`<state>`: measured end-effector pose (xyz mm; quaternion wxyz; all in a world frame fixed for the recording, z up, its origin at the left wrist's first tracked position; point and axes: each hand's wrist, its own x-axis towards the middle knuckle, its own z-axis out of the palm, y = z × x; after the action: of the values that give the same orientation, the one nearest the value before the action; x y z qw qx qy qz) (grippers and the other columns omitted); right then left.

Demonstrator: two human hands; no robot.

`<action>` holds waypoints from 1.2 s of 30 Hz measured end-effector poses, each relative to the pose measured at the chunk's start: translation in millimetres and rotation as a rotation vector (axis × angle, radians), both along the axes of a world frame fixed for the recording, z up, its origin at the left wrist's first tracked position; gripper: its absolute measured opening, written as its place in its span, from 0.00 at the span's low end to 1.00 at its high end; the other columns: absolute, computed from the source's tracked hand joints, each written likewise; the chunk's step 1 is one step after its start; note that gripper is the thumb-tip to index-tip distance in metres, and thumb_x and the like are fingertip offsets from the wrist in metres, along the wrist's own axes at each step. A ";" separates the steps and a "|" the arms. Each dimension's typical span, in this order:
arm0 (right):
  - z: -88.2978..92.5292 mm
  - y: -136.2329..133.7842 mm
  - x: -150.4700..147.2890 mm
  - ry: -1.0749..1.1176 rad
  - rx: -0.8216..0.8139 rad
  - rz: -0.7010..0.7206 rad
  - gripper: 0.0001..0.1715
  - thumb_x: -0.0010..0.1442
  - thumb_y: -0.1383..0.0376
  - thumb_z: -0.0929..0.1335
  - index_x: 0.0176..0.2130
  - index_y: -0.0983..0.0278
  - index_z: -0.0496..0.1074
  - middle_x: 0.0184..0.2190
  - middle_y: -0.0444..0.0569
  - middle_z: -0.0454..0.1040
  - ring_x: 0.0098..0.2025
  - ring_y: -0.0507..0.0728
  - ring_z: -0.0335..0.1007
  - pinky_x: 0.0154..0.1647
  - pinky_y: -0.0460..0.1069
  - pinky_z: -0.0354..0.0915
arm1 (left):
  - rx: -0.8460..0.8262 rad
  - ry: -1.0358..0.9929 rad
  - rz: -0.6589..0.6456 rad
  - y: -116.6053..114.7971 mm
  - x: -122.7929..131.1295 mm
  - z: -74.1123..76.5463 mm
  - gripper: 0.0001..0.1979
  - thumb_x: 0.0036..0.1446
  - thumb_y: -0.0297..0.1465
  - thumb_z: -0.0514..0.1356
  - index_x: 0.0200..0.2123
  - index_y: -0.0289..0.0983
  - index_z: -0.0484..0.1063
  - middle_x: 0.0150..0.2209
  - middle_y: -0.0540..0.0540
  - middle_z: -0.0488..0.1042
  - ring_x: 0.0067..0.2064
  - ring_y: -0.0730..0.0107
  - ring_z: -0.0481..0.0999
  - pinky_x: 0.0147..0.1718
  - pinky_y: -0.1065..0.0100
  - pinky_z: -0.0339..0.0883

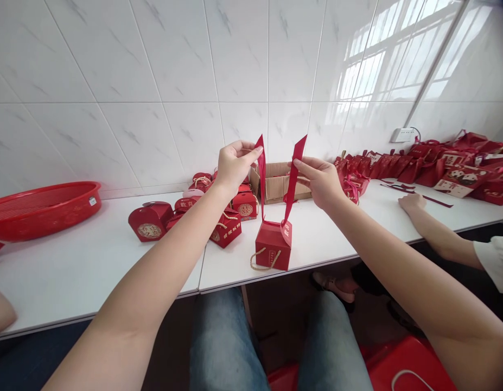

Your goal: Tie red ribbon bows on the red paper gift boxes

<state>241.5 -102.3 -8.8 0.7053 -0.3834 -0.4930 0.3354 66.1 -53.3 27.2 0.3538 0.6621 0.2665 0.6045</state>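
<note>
A small red gift box (271, 244) with gold lettering and a gold cord handle stands upright near the table's front edge. From its top rise two ends of a dark red ribbon (292, 182), pulled up and apart. My left hand (236, 163) pinches the left end near its tip, thumb against fingers. Opposite it, my right hand (320, 179) pinches the right end a little below its slanted tip. Both hands are above the box and do not touch it. How the ribbon passes through the box top is hidden.
Several red gift boxes (150, 221) sit left of the middle, before an open cardboard box (278, 187). A red plastic basin (48, 209) stands far left. More red boxes (458, 174) crowd the right. A co-worker's hand (413, 202) rests by loose ribbons (438, 202).
</note>
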 end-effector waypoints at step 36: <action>33.6 -12.7 11.4 -0.880 -0.138 0.517 0.15 0.56 0.53 0.68 0.28 0.61 0.74 0.23 0.46 0.74 0.28 0.54 0.68 0.30 0.50 0.63 | -0.468 0.432 -0.400 10.1 9.1 -21.1 0.30 0.53 0.55 0.51 0.13 0.38 0.66 0.16 0.44 0.68 0.20 0.65 0.69 0.26 0.62 0.64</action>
<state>252.9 -115.1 24.8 0.2983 -0.3993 -0.7986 0.3374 75.3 -43.2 6.1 0.5424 0.7145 0.3312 0.2925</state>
